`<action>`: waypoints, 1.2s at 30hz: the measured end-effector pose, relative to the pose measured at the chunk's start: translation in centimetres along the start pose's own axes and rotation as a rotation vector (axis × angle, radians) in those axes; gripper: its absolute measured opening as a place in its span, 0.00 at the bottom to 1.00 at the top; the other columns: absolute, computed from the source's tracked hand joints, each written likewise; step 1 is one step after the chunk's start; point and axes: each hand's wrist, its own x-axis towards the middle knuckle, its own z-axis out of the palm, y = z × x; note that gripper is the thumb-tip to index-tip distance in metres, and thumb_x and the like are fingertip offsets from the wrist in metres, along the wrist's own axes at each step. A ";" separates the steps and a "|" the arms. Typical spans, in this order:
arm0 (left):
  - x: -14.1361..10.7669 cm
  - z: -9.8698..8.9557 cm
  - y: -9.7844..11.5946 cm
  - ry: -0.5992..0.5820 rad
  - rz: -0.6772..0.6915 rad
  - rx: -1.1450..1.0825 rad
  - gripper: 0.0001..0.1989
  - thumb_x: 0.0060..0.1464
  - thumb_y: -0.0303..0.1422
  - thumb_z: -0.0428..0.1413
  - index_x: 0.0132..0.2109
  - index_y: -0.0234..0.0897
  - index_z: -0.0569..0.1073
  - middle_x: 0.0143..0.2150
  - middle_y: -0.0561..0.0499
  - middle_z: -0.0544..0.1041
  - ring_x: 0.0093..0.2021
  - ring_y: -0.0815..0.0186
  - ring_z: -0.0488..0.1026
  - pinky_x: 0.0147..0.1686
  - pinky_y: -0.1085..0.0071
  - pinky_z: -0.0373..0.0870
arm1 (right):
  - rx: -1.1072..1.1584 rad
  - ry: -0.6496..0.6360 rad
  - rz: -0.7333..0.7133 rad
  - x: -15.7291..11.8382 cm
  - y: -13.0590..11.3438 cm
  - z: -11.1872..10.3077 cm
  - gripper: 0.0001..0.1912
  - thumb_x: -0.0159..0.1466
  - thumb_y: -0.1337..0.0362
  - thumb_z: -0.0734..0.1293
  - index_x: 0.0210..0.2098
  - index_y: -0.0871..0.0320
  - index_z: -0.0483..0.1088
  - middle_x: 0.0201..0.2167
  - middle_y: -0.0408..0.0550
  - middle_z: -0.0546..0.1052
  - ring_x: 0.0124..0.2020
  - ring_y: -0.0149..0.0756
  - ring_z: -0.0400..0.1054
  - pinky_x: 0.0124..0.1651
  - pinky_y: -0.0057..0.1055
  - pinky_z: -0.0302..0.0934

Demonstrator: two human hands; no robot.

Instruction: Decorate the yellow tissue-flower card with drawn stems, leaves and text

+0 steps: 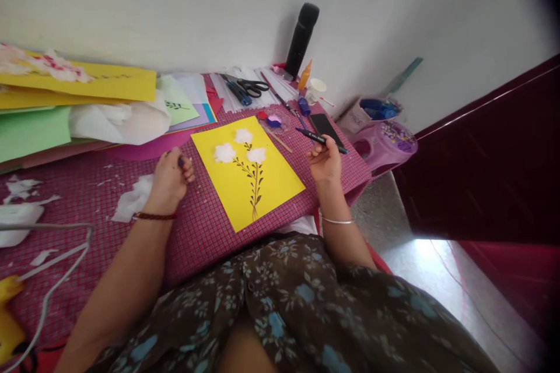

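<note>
A yellow sheet of paper (280, 178) lies on the table between my hands. On it are three fluffy white cotton flowers (256, 155) and a drawn stem with dark leaves (255, 183). My right hand (327, 162), right of the sheet, holds a black marker (312, 136) across its fingers, tip to the left. My left hand (171, 178) is closed at the left of the sheet. A small dark end, which looks like the marker's cap, shows in its curled fingers. Beside that wrist lies white cotton (135, 198).
Scissors (254, 87), a phone (327, 130), a paper cup (315, 90), an orange bottle (305, 76) and a black flask (301, 41) stand or lie behind. Stacked papers (35, 128) fill the back left. A yellow glue gun (11, 320) and white cable (56, 285) lie front left.
</note>
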 end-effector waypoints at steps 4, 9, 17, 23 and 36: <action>-0.3 -0.3 1.3 0.129 0.003 0.015 0.11 0.62 0.35 0.46 0.30 0.40 0.61 0.21 0.52 0.70 0.17 0.70 0.60 0.15 0.75 0.54 | -0.061 -0.132 0.017 2.7 -1.1 0.1 0.11 0.55 0.56 0.73 0.35 0.52 0.71 0.17 0.31 0.67 0.18 0.24 0.61 0.26 0.23 0.61; -4.4 0.3 0.0 0.314 0.129 0.126 0.05 0.57 0.26 0.55 0.32 0.36 0.71 0.25 0.52 0.75 0.20 0.71 0.64 0.18 0.76 0.60 | -0.195 -0.420 0.076 6.3 -1.6 1.8 0.11 0.57 0.55 0.72 0.35 0.51 0.71 0.16 0.32 0.67 0.18 0.25 0.62 0.25 0.24 0.61; -10.7 8.2 -5.9 0.354 0.277 0.447 0.22 0.44 0.25 0.67 0.48 0.39 0.76 0.28 0.55 0.77 0.23 0.67 0.71 0.21 0.75 0.66 | -0.145 -0.813 0.446 3.6 0.7 3.1 0.11 0.57 0.56 0.73 0.37 0.52 0.73 0.17 0.34 0.71 0.19 0.25 0.64 0.27 0.24 0.63; -10.5 8.7 -7.2 0.360 0.293 0.396 0.18 0.44 0.31 0.67 0.39 0.41 0.68 0.29 0.52 0.77 0.24 0.64 0.73 0.21 0.72 0.69 | -0.126 -0.820 0.482 2.9 1.1 2.9 0.12 0.58 0.55 0.73 0.38 0.52 0.72 0.18 0.34 0.71 0.21 0.25 0.65 0.28 0.23 0.64; -4.3 8.0 -1.8 0.038 0.478 0.628 0.13 0.45 0.39 0.67 0.39 0.41 0.82 0.39 0.46 0.82 0.35 0.61 0.74 0.34 0.68 0.71 | -0.149 -0.715 0.377 2.9 -0.1 4.1 0.11 0.54 0.60 0.73 0.37 0.52 0.72 0.20 0.35 0.74 0.21 0.25 0.66 0.29 0.24 0.64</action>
